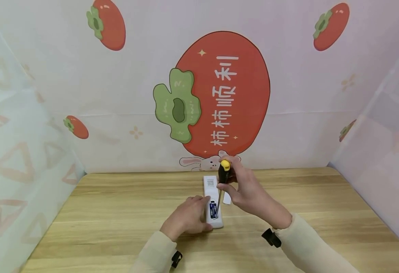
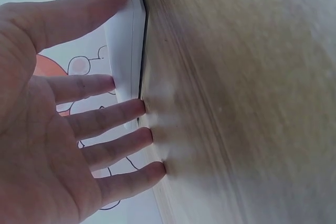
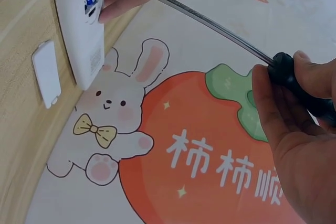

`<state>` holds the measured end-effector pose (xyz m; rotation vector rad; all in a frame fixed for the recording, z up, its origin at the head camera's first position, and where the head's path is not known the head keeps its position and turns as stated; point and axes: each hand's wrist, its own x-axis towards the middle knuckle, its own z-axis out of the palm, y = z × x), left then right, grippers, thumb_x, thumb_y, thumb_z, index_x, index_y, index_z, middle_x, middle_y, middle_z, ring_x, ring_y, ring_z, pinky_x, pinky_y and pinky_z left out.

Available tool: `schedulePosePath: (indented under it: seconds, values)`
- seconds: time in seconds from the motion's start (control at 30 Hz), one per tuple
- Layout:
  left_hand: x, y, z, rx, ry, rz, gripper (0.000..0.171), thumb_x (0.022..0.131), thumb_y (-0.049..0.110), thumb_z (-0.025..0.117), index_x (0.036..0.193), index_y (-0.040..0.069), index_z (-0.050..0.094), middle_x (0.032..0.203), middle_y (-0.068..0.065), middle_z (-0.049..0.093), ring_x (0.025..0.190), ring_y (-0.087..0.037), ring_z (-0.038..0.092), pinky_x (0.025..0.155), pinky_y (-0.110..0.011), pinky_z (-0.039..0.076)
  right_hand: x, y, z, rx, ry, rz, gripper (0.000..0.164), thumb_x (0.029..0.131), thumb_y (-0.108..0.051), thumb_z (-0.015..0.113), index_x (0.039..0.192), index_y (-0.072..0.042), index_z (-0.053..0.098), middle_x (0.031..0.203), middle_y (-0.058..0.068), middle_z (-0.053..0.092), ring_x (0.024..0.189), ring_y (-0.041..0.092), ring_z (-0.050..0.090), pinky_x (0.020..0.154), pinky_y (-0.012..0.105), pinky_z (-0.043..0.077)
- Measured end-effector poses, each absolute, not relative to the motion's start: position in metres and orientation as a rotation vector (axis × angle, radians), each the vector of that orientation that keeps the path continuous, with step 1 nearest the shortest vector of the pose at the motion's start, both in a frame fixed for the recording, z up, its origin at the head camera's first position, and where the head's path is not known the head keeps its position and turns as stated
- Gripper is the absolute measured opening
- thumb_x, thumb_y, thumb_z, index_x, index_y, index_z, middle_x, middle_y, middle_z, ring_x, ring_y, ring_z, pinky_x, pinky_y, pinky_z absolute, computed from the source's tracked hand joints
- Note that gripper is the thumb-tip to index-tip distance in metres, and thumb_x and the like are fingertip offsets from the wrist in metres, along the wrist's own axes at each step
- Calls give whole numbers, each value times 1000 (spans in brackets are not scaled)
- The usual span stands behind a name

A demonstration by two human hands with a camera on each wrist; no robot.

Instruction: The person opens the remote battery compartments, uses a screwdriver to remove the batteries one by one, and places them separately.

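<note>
A white remote control (image 1: 216, 223) lies lengthwise on the table, its back up and its battery compartment uncovered. Blue batteries (image 1: 213, 209) sit side by side in that compartment. My left hand (image 1: 190, 216) rests at the remote's left side, thumb and index finger touching it; in the left wrist view the other straight fingers reach down to the tabletop. With my right hand (image 1: 248, 189) I grip the black and yellow handle of a screwdriver (image 1: 224, 172). Its long metal shaft (image 3: 205, 20) slants down, the tip at the near end of the batteries.
Just right of the remote lies a small white battery cover (image 1: 227, 198), partly behind the screwdriver and right hand in the head view. The wooden table (image 1: 124, 204) ends at a printed backdrop (image 1: 134, 76) with persimmons and a rabbit. Pale sheets hang at both sides.
</note>
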<state>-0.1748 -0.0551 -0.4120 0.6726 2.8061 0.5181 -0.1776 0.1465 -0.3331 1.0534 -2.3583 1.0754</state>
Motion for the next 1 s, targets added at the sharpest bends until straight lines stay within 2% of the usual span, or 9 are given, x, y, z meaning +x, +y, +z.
schedulePosePath:
  seconds: [0.3, 1.0]
  values:
    - [-175, -56, -410, 673, 2817, 521, 85, 79, 38, 87, 148, 5, 51, 142, -14, 56, 130, -33, 52, 108, -50, 45, -175, 145, -334, 1068, -2296, 1075, 67, 80, 6, 81, 131, -4, 38, 88, -2, 61, 78, 10, 67, 77, 31, 62]
    - [-177, -56, -410, 673, 2811, 505, 84, 78, 38, 88, 147, 6, 52, 140, -14, 57, 129, -33, 53, 108, -48, 46, -176, 144, -336, 1017, -2280, 1079, 67, 78, 6, 82, 131, -5, 41, 92, 0, 61, 81, 12, 68, 76, 28, 61]
